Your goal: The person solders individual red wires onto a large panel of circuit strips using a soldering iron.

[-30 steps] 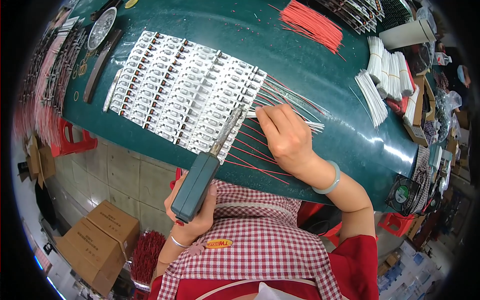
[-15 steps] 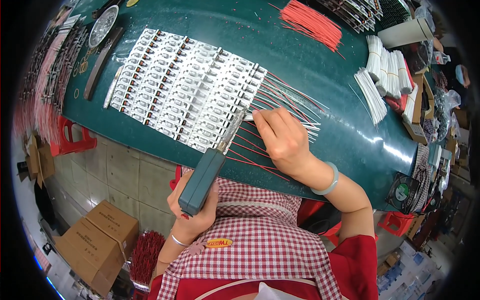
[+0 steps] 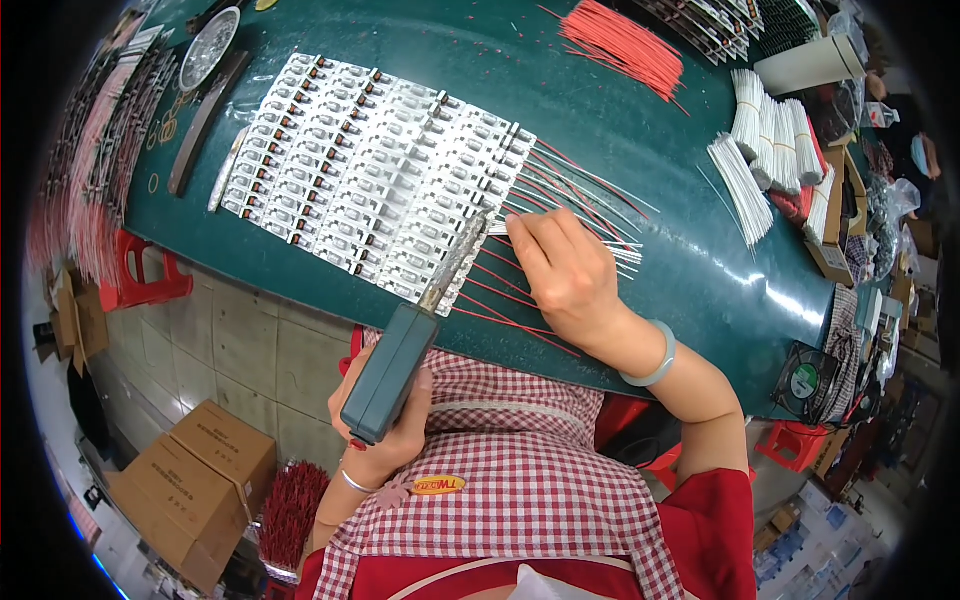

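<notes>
My left hand [image 3: 402, 420] is closed around a dark green soldering gun [image 3: 385, 375]. Its long metal tip [image 3: 455, 265] slants up across the right edge of a white circuit board panel [image 3: 385, 175] made of many small repeated units. The far end of the tip lies close to the fingertips of my right hand [image 3: 568, 270]. That hand is pinched on a white wire [image 3: 497, 228] at the panel's edge. Red and white wires [image 3: 590, 205] fan out rightward from the panel, above and below the right hand. The exact contact at the tip is too small to make out.
A pile of red wires [image 3: 625, 50] lies at the back; bundles of white wires [image 3: 785, 150] sit at the right beside a pale cylinder [image 3: 810, 67]. A dark bar [image 3: 207, 125] and a round dish [image 3: 208, 50] are at the left. A small fan [image 3: 805, 385] stands at the right edge.
The soldering gun's body and my left hand have shifted slightly left and toward me, exposing more of the metal shaft. My right hand has stayed almost in place.
</notes>
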A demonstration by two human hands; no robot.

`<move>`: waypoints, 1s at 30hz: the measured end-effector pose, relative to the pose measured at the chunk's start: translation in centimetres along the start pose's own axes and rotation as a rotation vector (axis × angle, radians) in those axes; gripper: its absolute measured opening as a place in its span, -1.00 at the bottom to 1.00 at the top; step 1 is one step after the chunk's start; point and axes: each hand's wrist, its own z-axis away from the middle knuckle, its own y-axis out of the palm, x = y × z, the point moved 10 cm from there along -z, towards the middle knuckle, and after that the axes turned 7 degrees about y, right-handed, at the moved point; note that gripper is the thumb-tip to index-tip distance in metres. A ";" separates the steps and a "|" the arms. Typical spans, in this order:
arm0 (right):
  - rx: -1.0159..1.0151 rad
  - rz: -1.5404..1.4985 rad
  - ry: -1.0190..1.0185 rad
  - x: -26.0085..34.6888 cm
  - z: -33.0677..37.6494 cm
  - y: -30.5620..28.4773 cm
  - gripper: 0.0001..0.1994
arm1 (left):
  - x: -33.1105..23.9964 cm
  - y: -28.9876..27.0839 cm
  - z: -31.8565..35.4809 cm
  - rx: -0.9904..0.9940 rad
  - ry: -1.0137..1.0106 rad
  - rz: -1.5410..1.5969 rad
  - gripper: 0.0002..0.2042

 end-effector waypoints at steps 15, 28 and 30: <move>-0.024 -0.021 -0.008 0.7 0.7 -0.1 -0.67 | -0.3 -0.2 -0.1 0.003 -0.006 0.000 -0.79; -0.017 0.005 0.008 1.0 0.5 -0.1 -0.65 | -0.9 -0.2 -0.1 0.012 0.065 -0.041 -0.82; -0.016 0.011 0.006 1.1 0.5 -0.1 -0.65 | 0.0 -0.3 0.8 0.001 0.017 -0.003 -0.80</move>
